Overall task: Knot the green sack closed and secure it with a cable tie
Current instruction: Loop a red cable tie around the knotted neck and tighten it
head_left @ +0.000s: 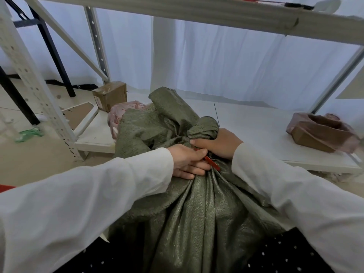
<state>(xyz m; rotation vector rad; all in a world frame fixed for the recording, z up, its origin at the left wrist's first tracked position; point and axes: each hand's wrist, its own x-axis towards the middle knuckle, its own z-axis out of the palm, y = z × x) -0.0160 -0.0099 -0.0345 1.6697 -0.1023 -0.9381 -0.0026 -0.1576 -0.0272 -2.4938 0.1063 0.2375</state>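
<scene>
Nearest you, your white sleeves frame the green sack, which stands upright between your arms, its body spreading toward you and its gathered neck pinched just beyond your hands. The sack leans against the low white shelf on the far side. Your right hand is wrapped around the neck just below the knot, which looks already tied. Your left hand is closed on the near side of the neck, fingers pinching a red cable tie that lies against the cloth; a thin dark strand sticks up past the knot, and I cannot tell whether it belongs to the tie.

So you appear to be at the securing step. How far the tie goes round the neck is hidden by your hands. Next, you will likely need to feed the tail through the head and pull it snug under the knot, keeping the neck bunched so the tie doesn't slip off.
</scene>
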